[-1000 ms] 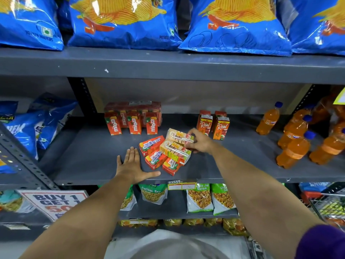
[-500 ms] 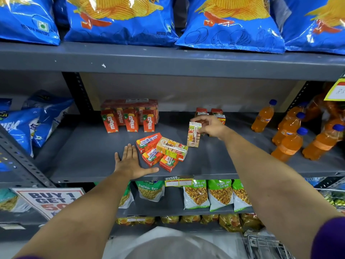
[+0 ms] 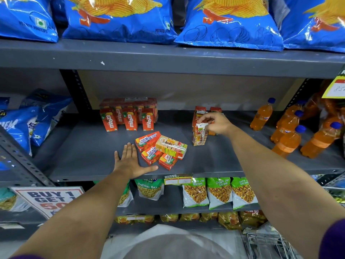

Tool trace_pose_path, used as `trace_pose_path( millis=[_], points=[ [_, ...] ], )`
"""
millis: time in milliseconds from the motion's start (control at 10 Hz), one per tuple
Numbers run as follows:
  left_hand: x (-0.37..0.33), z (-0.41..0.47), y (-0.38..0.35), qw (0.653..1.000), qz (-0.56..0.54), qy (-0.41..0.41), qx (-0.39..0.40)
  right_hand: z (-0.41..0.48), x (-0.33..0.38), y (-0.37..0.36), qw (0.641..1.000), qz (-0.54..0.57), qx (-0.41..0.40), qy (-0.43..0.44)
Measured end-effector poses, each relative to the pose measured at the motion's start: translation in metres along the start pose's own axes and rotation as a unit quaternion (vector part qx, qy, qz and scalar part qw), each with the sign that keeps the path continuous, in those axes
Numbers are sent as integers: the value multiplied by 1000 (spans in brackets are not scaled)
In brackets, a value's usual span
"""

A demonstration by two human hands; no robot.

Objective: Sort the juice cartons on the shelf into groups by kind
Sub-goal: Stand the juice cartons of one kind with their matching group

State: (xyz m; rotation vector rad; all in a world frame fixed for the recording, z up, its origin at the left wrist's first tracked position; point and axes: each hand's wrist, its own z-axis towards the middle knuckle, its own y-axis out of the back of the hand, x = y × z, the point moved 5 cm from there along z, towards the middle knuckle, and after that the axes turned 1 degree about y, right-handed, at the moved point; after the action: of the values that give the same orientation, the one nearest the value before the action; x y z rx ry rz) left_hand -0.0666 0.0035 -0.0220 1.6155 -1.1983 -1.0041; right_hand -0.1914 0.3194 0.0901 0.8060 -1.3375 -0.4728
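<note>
Cartons are what I am sorting, and they sit in three lots along the grey shelf (image 3: 84, 146). At the left rear the Maaza row (image 3: 128, 118) stands upright and tidy, backed by a wrapped pack. Nearer the front edge my left hand (image 3: 130, 161) lies flat, palm down, fingers spread and holding nothing, just beside the loose pile (image 3: 160, 149), where several cartons lie on their sides, straws up: some red ones and a paler one across them. Further right, my right hand (image 3: 216, 124) pinches the top of a pale carton (image 3: 199, 135) between thumb and fingertips; it is upright with its base on or just above the shelf, I cannot tell which, just in front of the Real cartons (image 3: 200, 114) standing behind. Orange bottles (image 3: 285, 131) fill the far right, well apart. I judge I am placing this carton into the right-hand group. Next I should let go once it stands steady, then return to the pile; the paler carton looks like the same kind and goes right, the red ones probably left, though their fronts are hidden.
</note>
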Motion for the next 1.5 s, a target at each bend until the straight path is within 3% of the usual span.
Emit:
trace_pose_path(
  millis=[300, 500, 700, 800, 1100, 1300, 1500],
  points=[
    [0, -2, 1, 1000, -2, -2, 4, -1, 5, 2, 999, -38, -7, 24],
    [-2, -5, 4, 1000, -4, -5, 13, -1, 12, 3, 983, -177, -27, 38],
    [-4, -8, 6, 1000, -5, -6, 11, 2, 6, -5, 991, -136, -10, -9],
    [-2, -7, 5, 1000, -6, -6, 7, -1, -6, -6, 997, -59, 5, -48],
    [-2, -3, 4, 1000, -5, 1, 18, -12, -22, -1, 998, 12, -53, -42],
    [-2, -2, 3, 1000, -7, 2, 20, -16, -24, -10, 989, -12, -138, -57],
    [-1, -1, 2, 1000, -10, 0, 17, -23, -23, -9, 979, -127, -153, -51]
  ],
)
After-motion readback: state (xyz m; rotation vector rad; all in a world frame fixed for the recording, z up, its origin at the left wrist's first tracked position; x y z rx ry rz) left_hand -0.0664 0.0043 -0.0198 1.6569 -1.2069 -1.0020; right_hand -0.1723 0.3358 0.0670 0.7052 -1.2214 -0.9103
